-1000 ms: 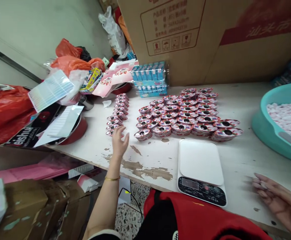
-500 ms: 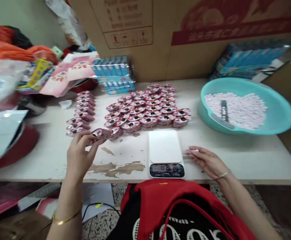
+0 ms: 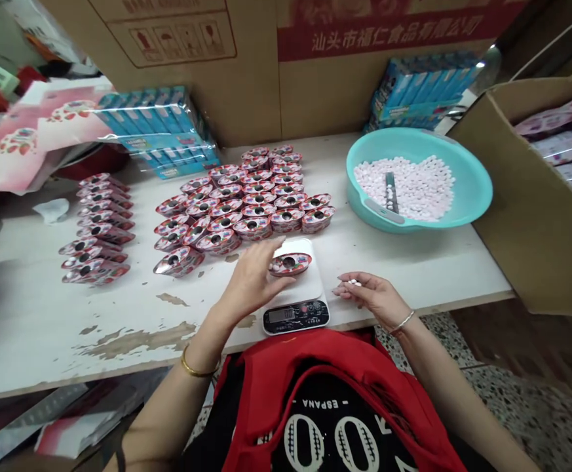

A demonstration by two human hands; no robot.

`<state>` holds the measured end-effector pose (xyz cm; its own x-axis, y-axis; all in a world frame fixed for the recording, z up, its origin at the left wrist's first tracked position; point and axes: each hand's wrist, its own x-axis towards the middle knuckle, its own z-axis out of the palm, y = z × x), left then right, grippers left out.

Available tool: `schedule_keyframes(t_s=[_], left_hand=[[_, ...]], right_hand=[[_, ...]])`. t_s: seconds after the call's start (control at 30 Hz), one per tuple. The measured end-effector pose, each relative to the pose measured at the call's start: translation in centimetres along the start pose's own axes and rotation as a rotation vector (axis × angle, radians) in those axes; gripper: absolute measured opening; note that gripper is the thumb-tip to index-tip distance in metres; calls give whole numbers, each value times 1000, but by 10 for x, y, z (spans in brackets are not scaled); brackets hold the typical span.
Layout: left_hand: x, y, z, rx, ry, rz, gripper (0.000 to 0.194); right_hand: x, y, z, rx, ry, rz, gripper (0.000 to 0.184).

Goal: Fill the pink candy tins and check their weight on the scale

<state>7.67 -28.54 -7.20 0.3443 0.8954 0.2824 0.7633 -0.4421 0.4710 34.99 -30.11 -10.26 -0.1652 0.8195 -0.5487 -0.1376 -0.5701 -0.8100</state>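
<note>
Over the white plate of a kitchen scale (image 3: 310, 288), my left hand (image 3: 251, 278) grips a small red-and-pink oval box (image 3: 290, 263) by its left end, thumb in front and fingers behind. A dark round hole shows in the box's top. Whether it rests on the plate I cannot tell. The scale's display seems to read 0.0. Just right of the scale, my right hand (image 3: 371, 295) is closed loosely, palm partly up, around a few small white candies (image 3: 353, 282). Rows of matching oval boxes (image 3: 259, 198) stand behind the scale.
A turquoise basin (image 3: 418, 226) of pale candies with a dark-and-grey scoop-like strip (image 3: 390, 190) stands at right. Another row of boxes (image 3: 101, 226) is at left. Blue packs (image 3: 160, 131) lean against a large carton (image 3: 251, 98). An open carton (image 3: 536, 216) borders the right side.
My left hand has carried the oval box rightward from the left part of the table to over the scale. My right hand stays beside the scale; the camera view has turned rightward.
</note>
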Motion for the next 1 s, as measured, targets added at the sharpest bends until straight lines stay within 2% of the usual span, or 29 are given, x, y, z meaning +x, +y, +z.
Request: schedule_keyframes(t_s=[0.07, 0.2, 0.33, 0.43, 0.53, 0.67, 0.8, 0.9, 1.0], left_hand=[[-14, -10, -10, -37, 71, -59, 67], [-65, -40, -18, -22, 207, -295, 50], [-125, -62, -2, 94, 204, -455, 36], [-152, -63, 16, 169, 208, -489, 34], [-158, -58, 28, 218, 244, -490, 31], [-157, -58, 33, 243, 271, -496, 31], [-159, -62, 33, 261, 294, -479, 30], [-152, -56, 33, 210, 343, -462, 30], [-129, -36, 30, 145, 408, -339, 39]], right_hand=[[-3, -9, 3, -52, -34, -17, 38], [-4, -31, 16, -154, -131, -107, 38], [-1, -50, 28, -279, -209, -180, 40], [1, -64, 40, -426, -244, -244, 37], [5, -77, 59, -640, -253, -354, 32], [15, -88, 88, -990, -251, -547, 19], [24, -89, 109, -1312, -245, -564, 12], [25, -88, 116, -1389, -242, -566, 15], [23, -90, 114, -1314, -198, -651, 19]])
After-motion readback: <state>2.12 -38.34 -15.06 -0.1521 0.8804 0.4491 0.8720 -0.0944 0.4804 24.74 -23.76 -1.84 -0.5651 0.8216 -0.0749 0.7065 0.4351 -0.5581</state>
